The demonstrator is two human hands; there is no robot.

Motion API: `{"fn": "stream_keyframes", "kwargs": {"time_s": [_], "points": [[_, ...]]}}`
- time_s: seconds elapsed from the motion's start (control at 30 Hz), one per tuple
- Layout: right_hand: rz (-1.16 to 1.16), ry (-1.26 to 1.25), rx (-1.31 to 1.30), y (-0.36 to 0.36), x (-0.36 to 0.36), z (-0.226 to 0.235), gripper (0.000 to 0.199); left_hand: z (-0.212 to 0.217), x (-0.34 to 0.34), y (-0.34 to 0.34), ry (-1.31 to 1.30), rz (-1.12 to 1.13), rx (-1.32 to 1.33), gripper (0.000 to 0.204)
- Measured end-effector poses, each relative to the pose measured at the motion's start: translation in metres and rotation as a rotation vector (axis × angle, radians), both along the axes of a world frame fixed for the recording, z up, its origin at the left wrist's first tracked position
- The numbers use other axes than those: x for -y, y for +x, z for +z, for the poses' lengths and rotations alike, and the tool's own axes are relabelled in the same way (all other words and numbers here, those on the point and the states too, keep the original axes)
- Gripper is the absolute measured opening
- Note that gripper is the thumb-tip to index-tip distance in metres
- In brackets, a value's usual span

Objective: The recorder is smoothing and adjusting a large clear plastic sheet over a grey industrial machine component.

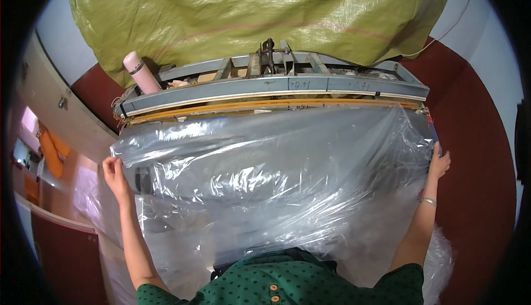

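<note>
A wide sheet of clear plastic film stretches between my hands, wrinkled and shiny, over the grey bench surface and down toward my body. My left hand pinches the film's left edge near its far corner. At the opposite side, my right hand is closed on the right edge, its fingertips partly hidden. More film hangs in loose folds below, in front of my green dotted shirt. Just beyond the film runs a long grey metal frame with orange strips along its near side.
A pink bottle leans at the frame's left end. Metal fittings rise from the frame's middle. Behind it hangs a large yellow-green woven sheet. An open door stands at left; a dark red and pale wall is close on the right.
</note>
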State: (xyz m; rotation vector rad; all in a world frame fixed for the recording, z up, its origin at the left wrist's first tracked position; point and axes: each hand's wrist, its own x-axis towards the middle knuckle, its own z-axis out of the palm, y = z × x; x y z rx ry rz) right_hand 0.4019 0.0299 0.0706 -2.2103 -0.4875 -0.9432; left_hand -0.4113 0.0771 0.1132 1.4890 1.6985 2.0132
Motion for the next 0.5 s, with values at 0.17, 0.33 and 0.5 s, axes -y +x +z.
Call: {"fn": "stream_keyframes", "kwargs": {"time_s": [0.17, 0.33, 0.5], "points": [[0.342, -0.125, -0.212, 0.056, 0.028, -0.037, 0.035, -0.045, 0.078, 0.110, -0.117, 0.027, -0.416, 0.014], [0.574, 0.133, -0.194, 0.004, -0.020, -0.009, 0.026, -0.118, 0.151, 0.209, -0.508, -0.941, -0.857, 0.031], [1.005, 0.196, -0.244, -0.067, -0.062, 0.059, 0.021, -0.125, 0.142, 0.181, -0.836, -1.099, -0.370, 0.013]]}}
